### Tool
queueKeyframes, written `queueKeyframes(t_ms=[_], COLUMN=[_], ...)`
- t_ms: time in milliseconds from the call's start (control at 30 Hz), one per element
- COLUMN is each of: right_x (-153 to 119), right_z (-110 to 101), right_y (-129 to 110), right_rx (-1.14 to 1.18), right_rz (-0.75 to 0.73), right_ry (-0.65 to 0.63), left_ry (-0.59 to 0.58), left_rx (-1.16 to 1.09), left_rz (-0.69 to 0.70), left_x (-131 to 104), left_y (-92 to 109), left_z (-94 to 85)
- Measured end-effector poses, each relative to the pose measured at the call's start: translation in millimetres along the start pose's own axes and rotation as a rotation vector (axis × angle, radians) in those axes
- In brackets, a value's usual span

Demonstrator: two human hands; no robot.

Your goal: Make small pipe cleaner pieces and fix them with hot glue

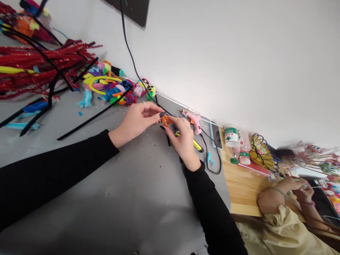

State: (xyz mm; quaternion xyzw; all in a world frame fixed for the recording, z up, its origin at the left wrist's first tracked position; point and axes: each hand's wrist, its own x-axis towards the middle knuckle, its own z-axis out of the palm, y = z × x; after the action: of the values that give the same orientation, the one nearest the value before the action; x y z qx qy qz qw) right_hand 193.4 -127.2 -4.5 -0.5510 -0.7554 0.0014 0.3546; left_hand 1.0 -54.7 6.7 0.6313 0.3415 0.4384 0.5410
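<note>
Between the fingertips of both hands is a small orange pipe cleaner piece [165, 120], its full shape covered by the fingers. My left hand [139, 119], with a ring on one finger, pinches it from the left. From the right, my right hand [183, 136] has thumb and fingers closed on the same piece. Just beyond the right hand lies a pink hot glue gun [196, 122], nozzle toward the upper left. A yellow and black utility knife [197, 145] lies partly hidden behind that hand. Close by is a light blue pipe cleaner scrap [210, 158].
Red tinsel stems [45, 67] and black pipe cleaners [79, 122] lie left. Small colourful fuzzy figures [114, 85] line the wall. A black cable [129, 46] hangs down. A phone [216, 135] and plastic bottles [232, 136] stand right, near a co-worker's hands [297, 187].
</note>
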Motion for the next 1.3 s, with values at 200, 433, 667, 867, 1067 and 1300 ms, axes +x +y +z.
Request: queueKeyframes(t_ms=[200,433,667,867,1067,1300], right_x=[-0.1,-0.8,-1.3,-0.9,-0.6,-1.6], right_z=[-0.7,-0.3,3.1,2.6,1.4,5.2], right_y=[0.7,-1.5,0.4,1.7,5.0,7.4], right_rx=[0.047,0.025,0.04,0.027,-0.012,-0.047], right_rz=[-0.003,0.003,-0.051,-0.051,-0.071,-0.09], right_ry=[0.038,0.016,0.023,-0.025,-0.04,-0.055], left_ry=[-0.012,0.002,-0.012,0.017,0.031,0.054], left_rx=[0.006,0.031,0.007,0.011,-0.011,-0.042], left_rz=[0.043,0.061,0.046,0.02,0.002,-0.033], left_x=[-1.5,-0.8,-0.3,-1.8,-2.0,-1.8], left_y=[-0.1,-0.1,-1.8,-2.0,-0.9,-2.5], left_z=[0.5,0.6,0.4,-1.1,-0.4,0.3])
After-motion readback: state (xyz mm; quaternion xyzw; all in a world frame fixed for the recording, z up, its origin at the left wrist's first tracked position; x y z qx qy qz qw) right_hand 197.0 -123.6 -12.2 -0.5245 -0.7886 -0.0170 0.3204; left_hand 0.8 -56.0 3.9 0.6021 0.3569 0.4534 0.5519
